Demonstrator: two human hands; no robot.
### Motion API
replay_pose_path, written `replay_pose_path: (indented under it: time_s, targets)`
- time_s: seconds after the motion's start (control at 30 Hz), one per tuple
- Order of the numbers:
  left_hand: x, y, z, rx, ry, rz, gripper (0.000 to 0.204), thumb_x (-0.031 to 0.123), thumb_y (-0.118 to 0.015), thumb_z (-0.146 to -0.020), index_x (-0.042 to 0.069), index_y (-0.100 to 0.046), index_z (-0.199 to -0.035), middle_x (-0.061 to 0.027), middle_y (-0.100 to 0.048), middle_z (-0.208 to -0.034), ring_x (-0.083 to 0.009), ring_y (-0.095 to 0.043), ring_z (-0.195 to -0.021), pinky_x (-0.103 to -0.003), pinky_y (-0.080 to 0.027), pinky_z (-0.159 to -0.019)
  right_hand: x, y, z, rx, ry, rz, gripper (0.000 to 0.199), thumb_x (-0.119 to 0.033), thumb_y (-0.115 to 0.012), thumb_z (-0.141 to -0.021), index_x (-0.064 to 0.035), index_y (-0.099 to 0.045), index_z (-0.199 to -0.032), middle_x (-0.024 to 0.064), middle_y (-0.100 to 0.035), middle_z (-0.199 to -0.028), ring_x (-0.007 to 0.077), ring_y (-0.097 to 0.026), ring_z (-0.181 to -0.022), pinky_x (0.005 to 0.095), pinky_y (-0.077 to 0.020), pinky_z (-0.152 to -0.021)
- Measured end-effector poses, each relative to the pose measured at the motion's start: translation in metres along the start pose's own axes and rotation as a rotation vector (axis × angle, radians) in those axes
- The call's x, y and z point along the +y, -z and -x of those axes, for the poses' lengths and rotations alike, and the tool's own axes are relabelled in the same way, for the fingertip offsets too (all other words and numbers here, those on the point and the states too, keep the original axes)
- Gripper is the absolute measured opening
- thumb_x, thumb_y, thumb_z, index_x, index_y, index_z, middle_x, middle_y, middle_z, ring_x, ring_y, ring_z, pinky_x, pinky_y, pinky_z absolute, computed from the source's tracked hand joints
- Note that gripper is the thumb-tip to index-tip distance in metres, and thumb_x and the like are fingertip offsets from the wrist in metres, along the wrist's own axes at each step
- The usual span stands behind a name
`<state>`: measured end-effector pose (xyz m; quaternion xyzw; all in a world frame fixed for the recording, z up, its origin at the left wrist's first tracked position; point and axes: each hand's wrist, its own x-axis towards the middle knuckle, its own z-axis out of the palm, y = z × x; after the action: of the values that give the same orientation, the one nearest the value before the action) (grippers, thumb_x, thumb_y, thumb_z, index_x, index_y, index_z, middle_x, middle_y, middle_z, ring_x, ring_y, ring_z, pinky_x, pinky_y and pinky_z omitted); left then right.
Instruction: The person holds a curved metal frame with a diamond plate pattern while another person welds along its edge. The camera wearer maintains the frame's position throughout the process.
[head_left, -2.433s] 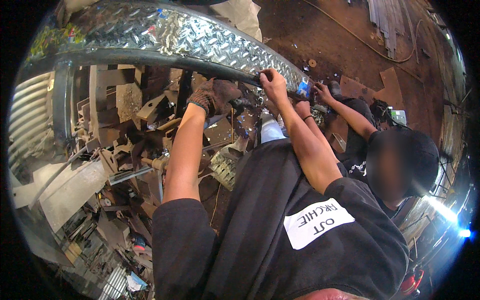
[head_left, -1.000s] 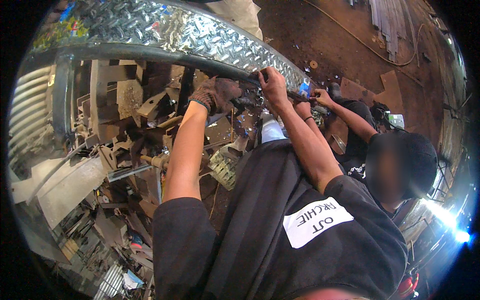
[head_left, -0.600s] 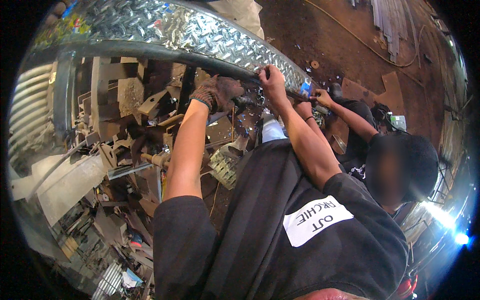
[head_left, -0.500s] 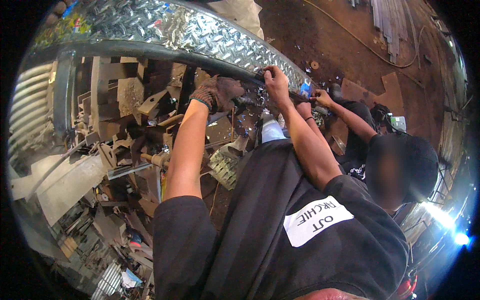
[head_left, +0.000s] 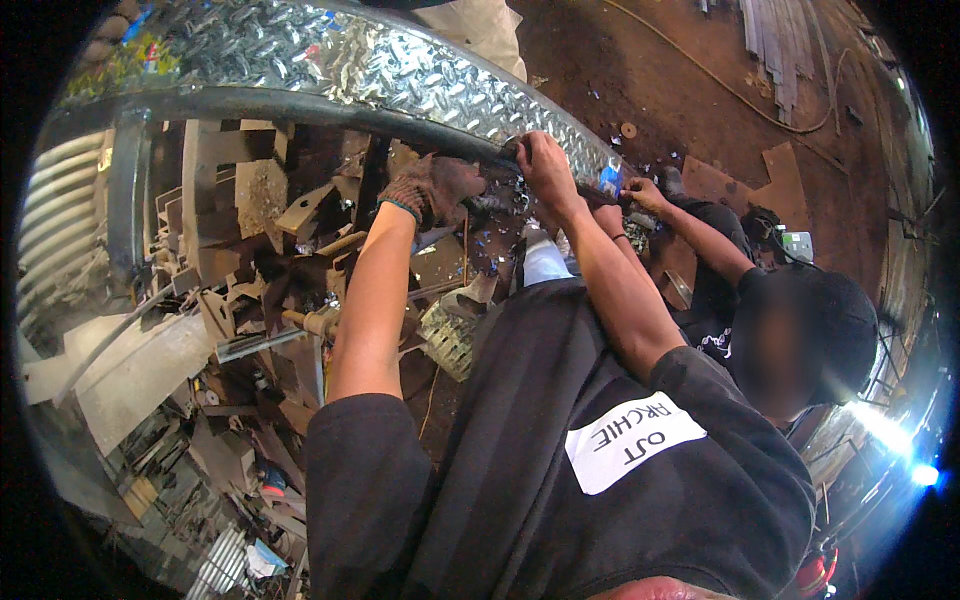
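Note:
My left hand [head_left: 430,190], in a brown knitted work glove, is closed just under the dark steel bar [head_left: 330,108] of a frame. A dark, stubby object [head_left: 490,196] juts out beside its fingers; I cannot make out what it is. My right hand [head_left: 546,168] is bare. Its fingers are curled together at the bar's edge, with something small and dark at the fingertips that is too hidden to name. Bright diamond-patterned metal plate [head_left: 410,70] runs along the far side of the bar.
At the right a co-worker in a dark cap [head_left: 830,340] crouches, hands by a small blue item [head_left: 610,175] at the plate's end. Scrap metal offcuts [head_left: 230,450] lie heaped at the left. A hose [head_left: 740,105] and long metal strips [head_left: 778,60] lie on the brown floor.
My right hand has shifted slightly left, and its fingers have curled further down over the edge of the bar. My left hand stays almost in place.

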<state>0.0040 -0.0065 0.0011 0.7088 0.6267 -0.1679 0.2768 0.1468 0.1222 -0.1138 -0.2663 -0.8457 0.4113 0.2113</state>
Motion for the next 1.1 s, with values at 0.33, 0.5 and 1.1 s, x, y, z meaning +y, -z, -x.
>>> replay_pose_path:
  time_s: [0.33,0.5,1.1]
  targets:
    - [-0.001,-0.002,-0.003,-0.001,-0.002,-0.004,0.029,0.019,-0.069,-0.066,0.010,-0.062,-0.093,-0.0128,-0.064,-0.096,-0.0307,-0.062,-0.097,-0.041,-0.051,-0.085,0.004,0.013,-0.001,-0.044,-0.281,-0.197,0.020,-0.019,-0.061,-0.087,-0.0015,-0.064,-0.097,0.0178,-0.067,-0.087,0.0326,-0.066,-0.084,0.0379,-0.0500,-0.077]
    - [-0.002,-0.007,-0.003,0.053,0.005,-0.010,0.028,0.019,-0.069,-0.065,0.010,-0.062,-0.090,-0.0123,-0.064,-0.094,-0.0300,-0.063,-0.096,-0.040,-0.052,-0.085,-0.006,0.014,0.000,-0.039,-0.192,-0.170,0.020,-0.018,-0.066,-0.084,-0.0022,-0.066,-0.096,0.0173,-0.067,-0.088,0.0306,-0.066,-0.084,0.0368,-0.0504,-0.076]
    - [0.003,0.004,0.001,0.009,0.036,0.037,0.031,0.017,-0.071,-0.064,0.009,-0.061,-0.093,-0.0128,-0.064,-0.096,-0.0312,-0.063,-0.097,-0.040,-0.052,-0.086,0.003,0.009,-0.008,-0.110,-0.316,-0.142,0.019,-0.017,-0.059,-0.087,0.0011,-0.062,-0.092,0.0217,-0.065,-0.087,0.0349,-0.064,-0.085,0.0410,-0.0483,-0.076]
